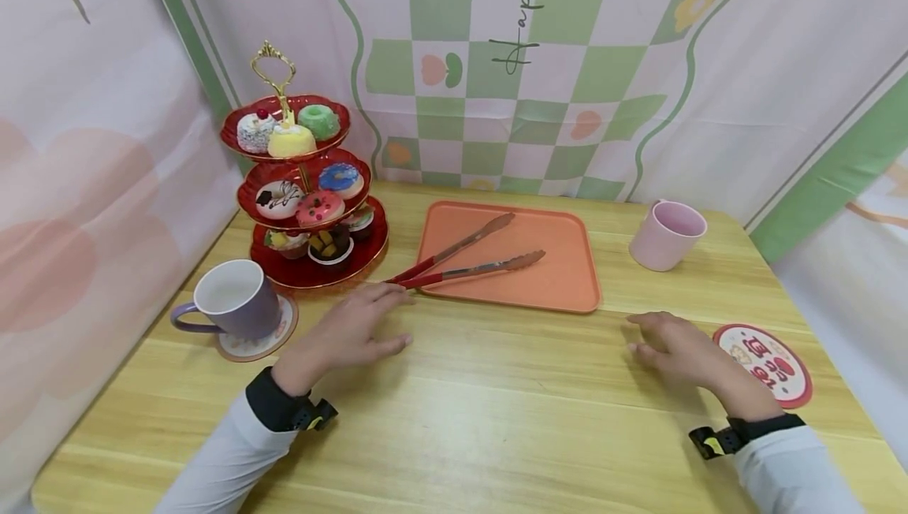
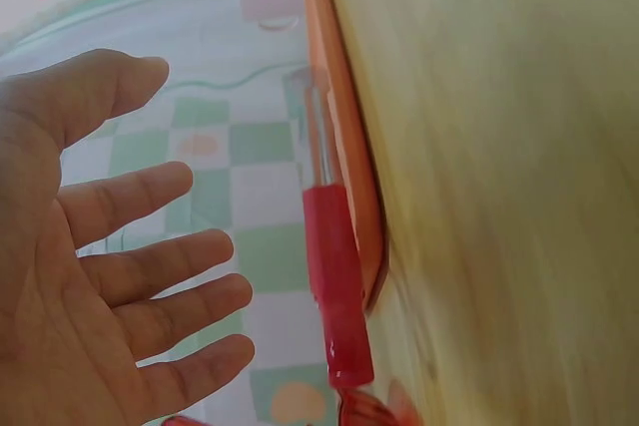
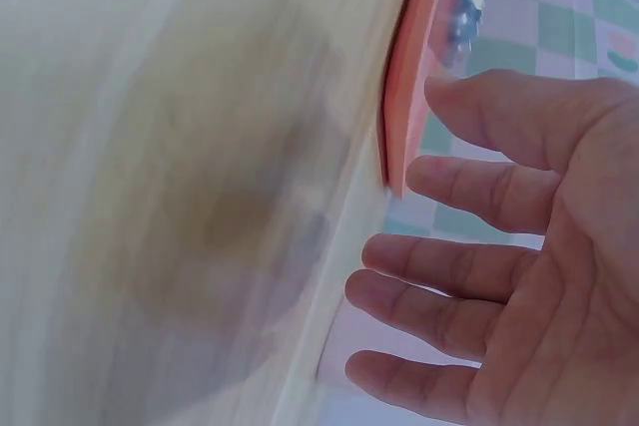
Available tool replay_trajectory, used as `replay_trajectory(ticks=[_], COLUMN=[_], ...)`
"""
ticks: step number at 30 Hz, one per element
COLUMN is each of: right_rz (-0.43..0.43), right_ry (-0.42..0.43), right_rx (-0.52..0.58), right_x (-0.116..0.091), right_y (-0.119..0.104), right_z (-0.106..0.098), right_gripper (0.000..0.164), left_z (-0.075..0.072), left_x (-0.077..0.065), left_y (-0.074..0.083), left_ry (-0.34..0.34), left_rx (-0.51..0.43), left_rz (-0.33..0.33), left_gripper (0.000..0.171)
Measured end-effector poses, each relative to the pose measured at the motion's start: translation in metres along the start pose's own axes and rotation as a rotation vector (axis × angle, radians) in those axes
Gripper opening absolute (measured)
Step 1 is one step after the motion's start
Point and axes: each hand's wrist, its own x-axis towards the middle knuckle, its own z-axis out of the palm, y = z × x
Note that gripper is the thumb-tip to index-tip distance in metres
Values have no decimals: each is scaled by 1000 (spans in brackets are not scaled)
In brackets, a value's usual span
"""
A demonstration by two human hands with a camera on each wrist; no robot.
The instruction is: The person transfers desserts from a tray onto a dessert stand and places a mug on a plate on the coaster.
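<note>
My left hand is above the table, fingers spread and palm bare in the left wrist view, near the red handles of the tongs. Those tongs lie with arms apart across an orange tray, their handles reaching past its left front corner. The red handle also shows in the left wrist view. On the other side, my right hand holds nothing, its fingers loosely extended between the tray and a round red-and-white coaster. A pink cup stands behind it.
A three-tier red stand with a gold handle bears several cakes and donuts at the back left. In front of it a purple mug sits on a round coaster. Patterned cloth hangs behind the wooden table.
</note>
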Motion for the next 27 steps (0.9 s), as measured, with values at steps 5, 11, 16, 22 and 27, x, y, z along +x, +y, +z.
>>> replay_trajectory(ticks=[5,11,16,22,27], right_rz=[36,150,224,296,399], right_ry=[20,1,-34,-74,-110], right_rx=[8,25,23,32,67], right_x=[-5,-11,-18,-29,-39], right_y=[11,26,38,52,65], right_z=[-8,-13,-17,-23,-26], right_gripper=[40,42,44,48,54], left_z=[6,12,16,19,20], left_x=[2,2,2,2,1], left_y=[4,11,17,24,28], left_ry=[-27,-77,-87,-112,-138], left_rx=[-16,-44,-37,-27,-22], left_rz=[45,68,91,105,107], left_gripper=[47,47,44,44,44])
